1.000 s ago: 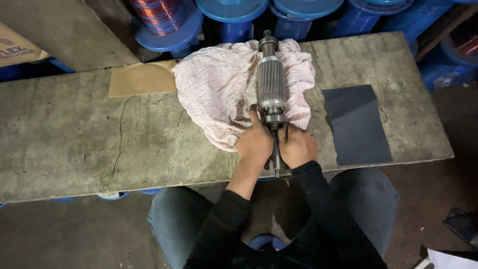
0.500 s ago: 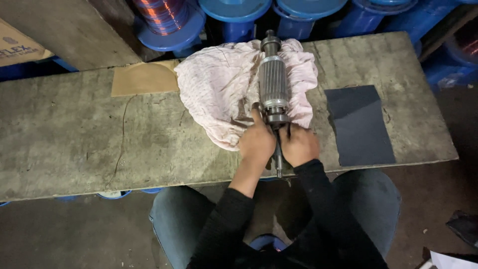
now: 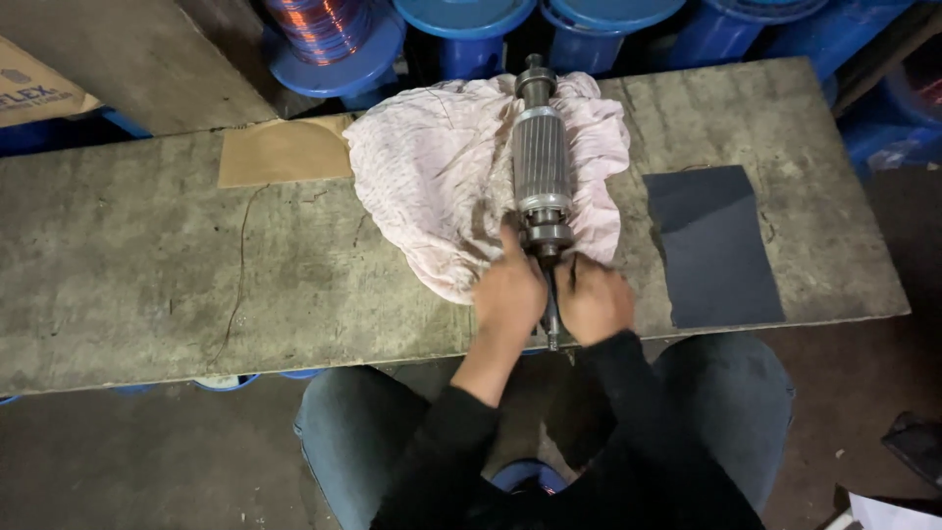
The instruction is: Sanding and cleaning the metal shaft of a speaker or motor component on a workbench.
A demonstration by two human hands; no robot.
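- Dim workshop; a grey, scuffed workbench is running across the view, with blue wire spools standing behind it, one wound with copper wire.
- A pale pink rag is lying bunched on the bench top, near the far edge.
- A ribbed metal motor rotor is resting lengthwise on the rag, its shaft pointing toward the seated person.
- Left hand is sitting at the near end of the rotor, fingers curled, thumb reaching up against the collar just below the ribbed core.
- Right hand is closing around the near shaft, just beside the left hand; fingers are wrapped, knuckles up.
- Shaft tip is poking out below both hands, just past the bench's near edge.
- A dark sheet of sandpaper is lying flat to the right of the rag, apart from both hands.
- A tan piece of cardboard is lying at the rag's left, partly tucked under it.
- The person's dark trousers are showing under the bench.
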